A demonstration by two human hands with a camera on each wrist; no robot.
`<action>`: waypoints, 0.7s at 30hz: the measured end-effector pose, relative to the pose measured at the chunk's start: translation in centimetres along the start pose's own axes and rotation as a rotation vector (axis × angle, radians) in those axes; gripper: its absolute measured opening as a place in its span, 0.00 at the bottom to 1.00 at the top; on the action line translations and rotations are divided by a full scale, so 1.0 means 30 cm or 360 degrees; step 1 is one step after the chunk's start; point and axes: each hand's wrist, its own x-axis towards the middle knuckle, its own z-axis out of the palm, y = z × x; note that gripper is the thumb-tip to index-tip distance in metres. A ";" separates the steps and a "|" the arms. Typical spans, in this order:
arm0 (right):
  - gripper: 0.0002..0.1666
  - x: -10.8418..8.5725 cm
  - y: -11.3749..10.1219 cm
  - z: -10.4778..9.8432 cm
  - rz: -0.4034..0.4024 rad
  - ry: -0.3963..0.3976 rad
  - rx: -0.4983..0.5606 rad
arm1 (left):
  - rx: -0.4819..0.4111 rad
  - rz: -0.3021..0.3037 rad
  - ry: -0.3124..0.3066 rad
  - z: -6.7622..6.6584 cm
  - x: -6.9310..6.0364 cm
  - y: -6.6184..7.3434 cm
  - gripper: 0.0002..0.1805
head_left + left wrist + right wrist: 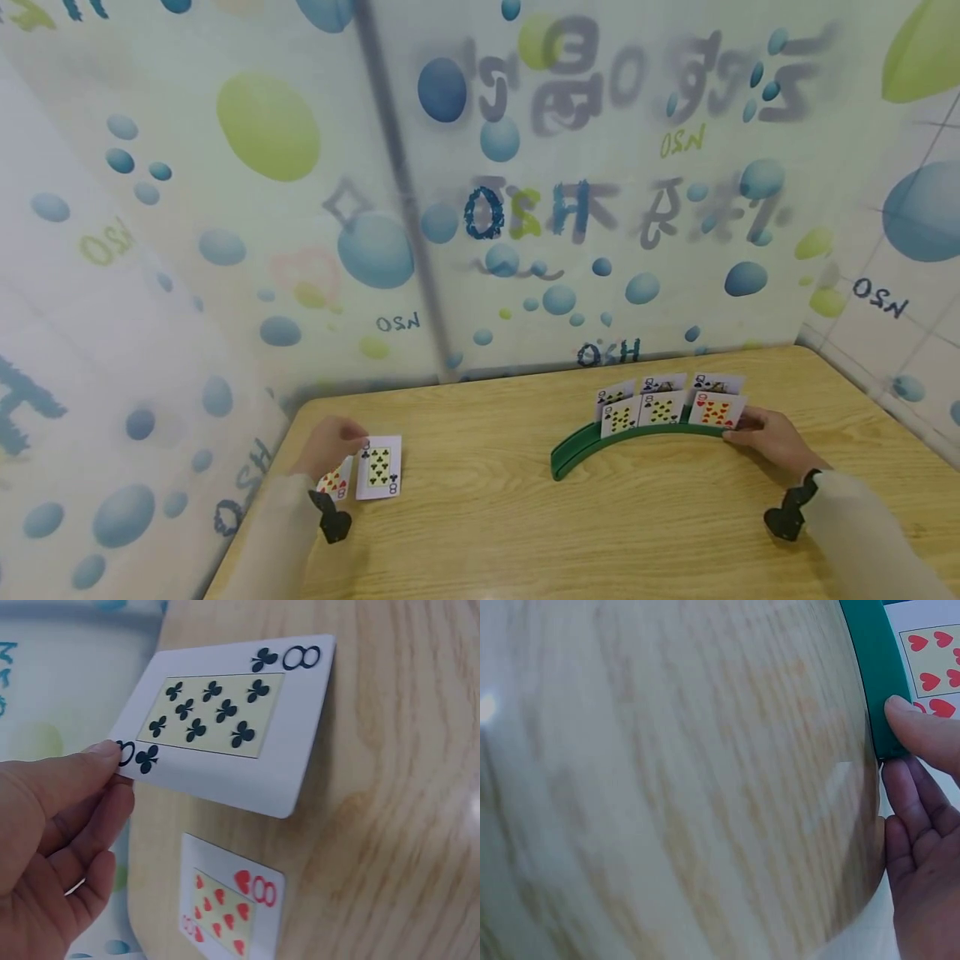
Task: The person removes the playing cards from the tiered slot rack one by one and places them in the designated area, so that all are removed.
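Observation:
My left hand (332, 446) pinches the eight of clubs (379, 468) by one corner; in the left wrist view the card (225, 720) is raised off the wood, held between thumb and fingers (94, 769). Below it lies the eight of hearts (229, 900), partly covered by the hand in the head view. At the right, a curved green card holder (577, 450) carries two rows of upright cards, with a hearts card (716, 411) at the front right. My right hand (776, 439) grips the holder's right end, thumb on its front side, as the right wrist view also shows.
The wooden table (480, 517) has rounded back corners. Behind it hangs a pale curtain or sheet (517, 292) with blue and green dots and mirrored lettering, continuing down the left side. More patterned sheeting stands at the right.

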 end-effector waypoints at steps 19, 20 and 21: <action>0.34 -0.006 -0.003 0.004 -0.0030 0.0033 0.0031 | 0.0101 -0.0116 0.0084 0.097 0.044 -0.071 0.03; 0.34 -0.007 -0.006 0.004 -0.0016 0.0031 0.0023 | 0.0103 -0.0116 0.0084 0.099 0.046 -0.076 0.03; 0.34 -0.007 -0.007 0.004 -0.0007 0.0030 0.0016 | 0.0105 -0.0112 0.0085 0.101 0.048 -0.083 0.03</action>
